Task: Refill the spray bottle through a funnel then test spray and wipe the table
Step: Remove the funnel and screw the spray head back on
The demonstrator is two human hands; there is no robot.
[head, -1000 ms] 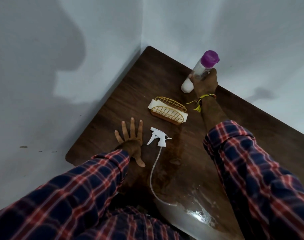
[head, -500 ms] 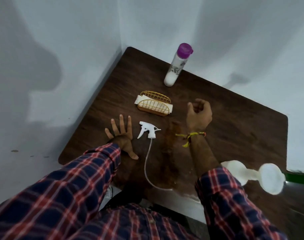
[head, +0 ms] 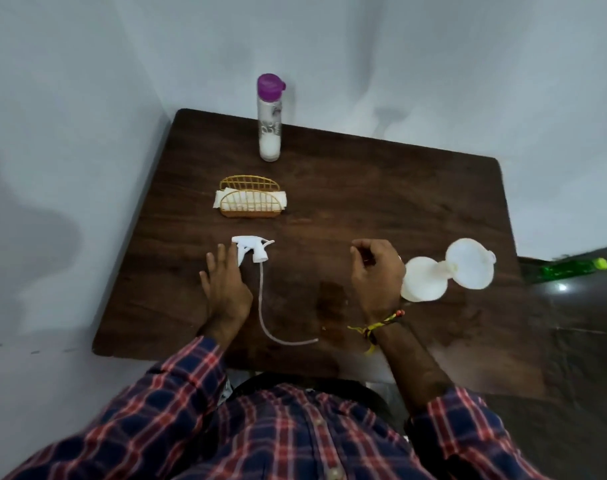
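Both forearms reach forward from plaid sleeves. The left hand (head: 225, 289) lies flat, palm down, fingers straight and slightly spread. The right hand (head: 376, 275) hovers to its right, fingers loosely curled with nothing in them, a thread band at the wrist.
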